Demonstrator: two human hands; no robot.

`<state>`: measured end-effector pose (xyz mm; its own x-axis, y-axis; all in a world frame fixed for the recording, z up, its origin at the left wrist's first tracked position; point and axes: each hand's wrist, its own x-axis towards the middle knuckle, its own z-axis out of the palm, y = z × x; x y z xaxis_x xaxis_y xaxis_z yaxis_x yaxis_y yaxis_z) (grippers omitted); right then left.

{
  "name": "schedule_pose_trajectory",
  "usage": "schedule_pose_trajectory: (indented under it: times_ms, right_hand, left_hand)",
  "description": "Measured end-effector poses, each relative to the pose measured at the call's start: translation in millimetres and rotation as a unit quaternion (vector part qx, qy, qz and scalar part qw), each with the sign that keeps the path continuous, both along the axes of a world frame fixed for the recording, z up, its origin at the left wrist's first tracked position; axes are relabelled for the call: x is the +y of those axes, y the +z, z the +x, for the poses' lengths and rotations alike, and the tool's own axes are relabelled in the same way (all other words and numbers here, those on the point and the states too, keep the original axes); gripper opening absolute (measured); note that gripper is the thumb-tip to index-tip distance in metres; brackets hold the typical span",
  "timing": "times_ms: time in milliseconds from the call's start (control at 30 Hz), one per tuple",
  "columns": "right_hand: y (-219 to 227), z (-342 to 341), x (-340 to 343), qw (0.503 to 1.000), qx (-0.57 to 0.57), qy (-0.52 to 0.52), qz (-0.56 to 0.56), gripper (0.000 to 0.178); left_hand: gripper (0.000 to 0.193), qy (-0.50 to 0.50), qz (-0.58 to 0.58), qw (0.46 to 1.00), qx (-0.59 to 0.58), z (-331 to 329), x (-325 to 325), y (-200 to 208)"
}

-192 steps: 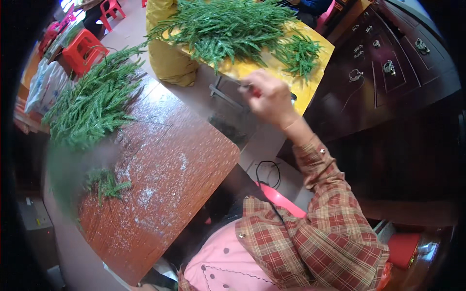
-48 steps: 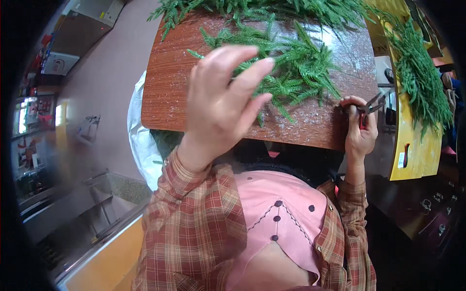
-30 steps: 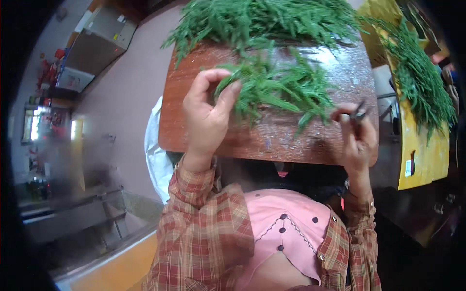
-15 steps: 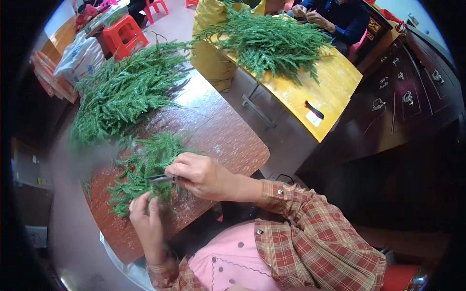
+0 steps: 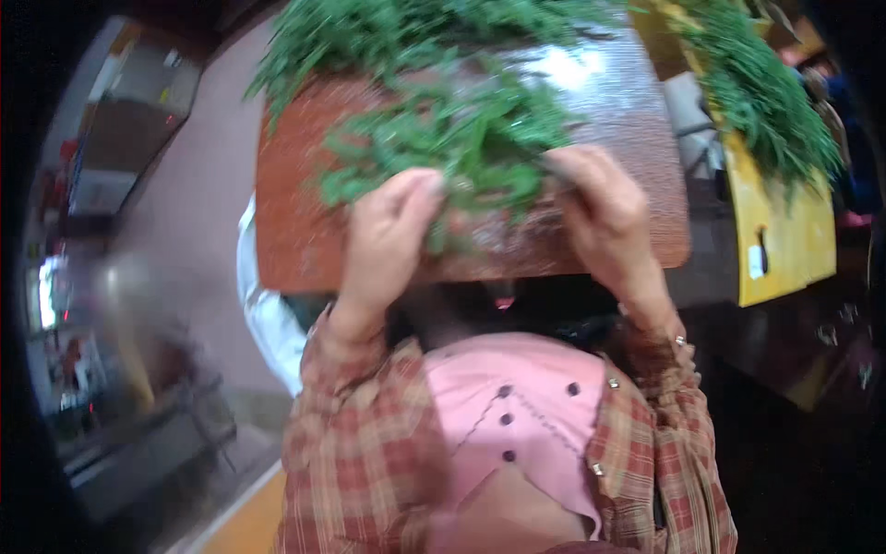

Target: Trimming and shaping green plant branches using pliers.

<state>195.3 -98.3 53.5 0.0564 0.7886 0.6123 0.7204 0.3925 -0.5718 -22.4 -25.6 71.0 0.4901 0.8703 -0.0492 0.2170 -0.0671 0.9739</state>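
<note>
- My left hand (image 5: 388,231) rests on the near side of the reddish-brown table (image 5: 295,212), fingers curled together into the small bunch of green sprigs (image 5: 452,148); the frame is blurred, so I cannot tell how firmly they grip.
- My right hand (image 5: 604,212) lies close to the table's near edge, right of the bunch, fingers closed around something thin and dark that points into the greens; I cannot tell what kind of tool it is.
- The bunch sits near the middle of the table, with a larger heap of greens (image 5: 406,32) along the far edge and touching it.
- Risk: the two hands are near each other with stems between them; if the tool has a blade, I judge my left fingertips could be nicked, since foliage hides them.
- Risk: the bunch overlaps the far heap, so pulling it could drag loose sprigs along.
- Risk: both hands work just inside the near edge; cut pieces may well slide off onto my lap.
- A yellow table (image 5: 784,231) with more greens stands just beside the right edge, apart from my hands.
</note>
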Motion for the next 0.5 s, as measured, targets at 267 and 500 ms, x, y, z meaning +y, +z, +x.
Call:
schedule_pose_trajectory:
  times_ms: [267,500]
  right_hand:
    - [-2.5,-6.0,-0.8,1.000,-0.020,-0.003,-0.015,0.032]
    - [2.9,-11.8,-1.7,0.995,-0.095,-0.013,-0.035,0.037]
  left_hand:
    - [0.020,0.017,0.121,0.992,-0.044,-15.4,-8.3,-14.4]
    - [0.017,0.058,0.344,0.936,0.055,-7.9,-12.0,4.1]
